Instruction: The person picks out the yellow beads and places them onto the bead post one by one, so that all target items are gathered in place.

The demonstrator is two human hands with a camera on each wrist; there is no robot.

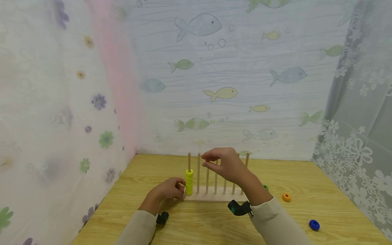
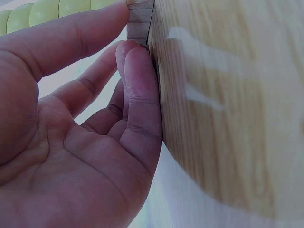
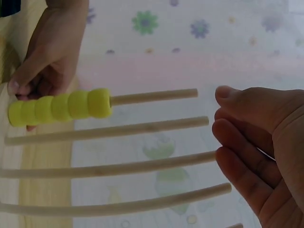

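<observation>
A wooden rack with a pale base [image 1: 211, 198] and several upright pegs [image 1: 198, 175] stands on the table. Yellow beads [image 1: 189, 185] are stacked on its leftmost peg, whose upper part stays bare. At the left end of the base, my left hand [image 1: 169, 189] grips the wood, the thumb [image 2: 90, 35] on top and fingers curled against the end. My right hand [image 1: 228, 165] is raised by the peg tops, fingers loosely bent. Nothing shows between its thumb and fingers in the right wrist view. Behind this hand and forearm, parts of the right-hand pegs are hidden.
To the right of the rack lie an orange bead [image 1: 284, 199] and, nearer, a blue bead [image 1: 311, 225]. A green bead [image 1: 266, 188] peeks out behind the right forearm. Patterned curtains [image 1: 220, 112] surround the wooden table [image 1: 199, 224] at the back and sides.
</observation>
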